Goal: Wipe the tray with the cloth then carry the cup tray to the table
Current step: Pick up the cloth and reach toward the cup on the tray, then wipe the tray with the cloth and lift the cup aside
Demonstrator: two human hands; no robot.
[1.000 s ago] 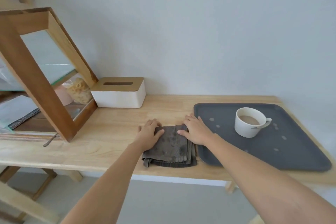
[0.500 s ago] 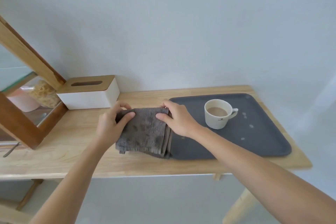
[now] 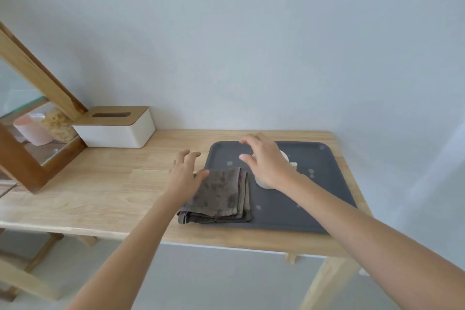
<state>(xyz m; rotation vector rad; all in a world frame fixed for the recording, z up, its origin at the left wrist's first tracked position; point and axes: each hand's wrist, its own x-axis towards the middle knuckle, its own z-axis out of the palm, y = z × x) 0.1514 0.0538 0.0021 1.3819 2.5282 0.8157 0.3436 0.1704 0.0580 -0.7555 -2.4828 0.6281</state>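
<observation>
The folded grey terry cloth [image 3: 218,196] now lies on the dark grey plastic tray's [image 3: 324,166] left end, both hands released and spread—right hand [image 3: 266,162] reaching over the white cup [image 3: 285,156] (mostly hidden), left hand [image 3: 185,173] beside—so wiping hasn't begun.

cloth [image 3: 219,196]: now lying on near-left corner of tray [image 3: 324,209], released
left hand [image 3: 185,175]: off cloth, fingers spread, thumb at cloth's far-left corner
right hand [image 3: 266,162]: moved right, spread above cup [image 3: 263,184]
</observation>
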